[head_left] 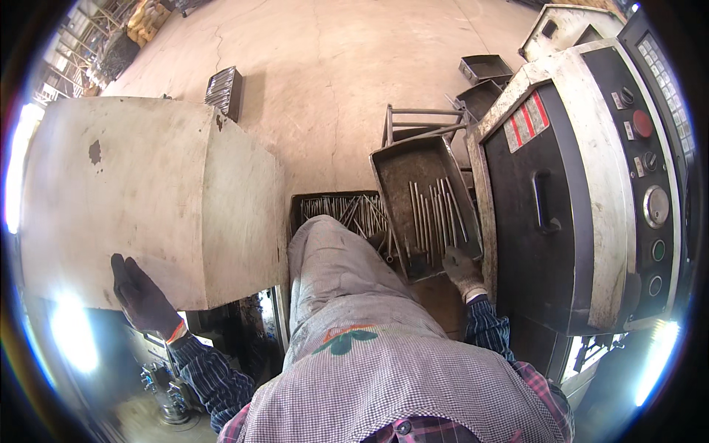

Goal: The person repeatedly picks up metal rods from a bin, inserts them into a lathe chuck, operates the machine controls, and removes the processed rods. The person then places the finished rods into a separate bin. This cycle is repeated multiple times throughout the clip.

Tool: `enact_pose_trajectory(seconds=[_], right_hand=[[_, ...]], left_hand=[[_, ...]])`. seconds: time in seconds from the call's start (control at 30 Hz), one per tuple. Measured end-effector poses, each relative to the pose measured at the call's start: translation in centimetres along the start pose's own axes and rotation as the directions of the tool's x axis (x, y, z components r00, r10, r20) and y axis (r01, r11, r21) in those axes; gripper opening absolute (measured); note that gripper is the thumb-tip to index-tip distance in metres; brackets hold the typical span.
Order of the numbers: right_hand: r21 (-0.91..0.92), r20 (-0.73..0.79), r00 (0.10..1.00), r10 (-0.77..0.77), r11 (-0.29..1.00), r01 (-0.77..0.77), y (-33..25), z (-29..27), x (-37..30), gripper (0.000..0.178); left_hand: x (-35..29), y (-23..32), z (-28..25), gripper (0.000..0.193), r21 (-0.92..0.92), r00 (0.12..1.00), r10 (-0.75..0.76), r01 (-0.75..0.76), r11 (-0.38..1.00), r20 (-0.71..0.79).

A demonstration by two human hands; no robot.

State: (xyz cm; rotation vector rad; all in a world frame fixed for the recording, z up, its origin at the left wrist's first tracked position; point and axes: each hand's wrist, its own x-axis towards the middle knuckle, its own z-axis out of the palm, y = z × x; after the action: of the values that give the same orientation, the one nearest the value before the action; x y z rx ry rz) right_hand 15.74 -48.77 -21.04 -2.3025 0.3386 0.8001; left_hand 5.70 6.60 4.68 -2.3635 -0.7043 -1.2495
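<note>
My left hand [144, 297], in a dark glove, is raised beside the lower edge of a worn off-white metal machine housing [148, 199]. Its fingers are stretched out and nothing shows in them. At the near end of a dark metal tray [402, 173], my right hand [464, 272] wears a greyish glove. Its fingers are bent and close together by the near ends of several thin metal rods [436, 210]. Whether they pinch a rod or the tray's rim is hidden. The rods lie lengthwise in the tray, roughly side by side.
A bin [299, 207] full of jumbled rods sits beyond my legs. To the right stands a machine with a dark handled door [528, 221] and a button panel [642, 177]. A metal frame [425, 114] and dark trays [484, 68] are behind; another box of rods [224, 92] lies on the floor.
</note>
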Motion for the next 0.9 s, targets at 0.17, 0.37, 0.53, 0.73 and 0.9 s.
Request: enact_pose_trajectory(seconds=[0.17,0.37,0.53,0.73,0.9], right_hand=[[0.084,-0.003,0.997,-0.083,0.993,0.083,2.8,1.5,1.7,0.038],[0.083,0.069,0.993,-0.095,0.993,0.089,3.3,1.1,2.6,0.056],[0.035,0.101,0.994,-0.032,0.999,0.029,-0.4,-0.2,1.8,0.054],[0.095,0.089,0.987,-0.136,0.987,0.127,2.1,2.2,4.3,0.049],[0.135,0.111,0.983,-0.146,0.982,0.13,2.1,2.0,4.5,0.046]], left_hand=[[0.0,0.1,-0.1,0.025,0.043,0.997,-0.059,0.058,0.997,0.041],[-0.5,-1.0,0.2,0.024,0.031,1.0,-0.014,0.014,0.999,-0.001],[-0.1,-0.3,0.2,0.023,-0.119,0.995,0.021,-0.032,0.992,-0.097],[-0.6,-2.2,0.6,0.02,-0.019,0.998,0.001,-0.002,1.0,-0.068],[-0.1,-1.0,0.3,0.021,0.044,0.994,0.07,-0.067,0.997,-0.082]])
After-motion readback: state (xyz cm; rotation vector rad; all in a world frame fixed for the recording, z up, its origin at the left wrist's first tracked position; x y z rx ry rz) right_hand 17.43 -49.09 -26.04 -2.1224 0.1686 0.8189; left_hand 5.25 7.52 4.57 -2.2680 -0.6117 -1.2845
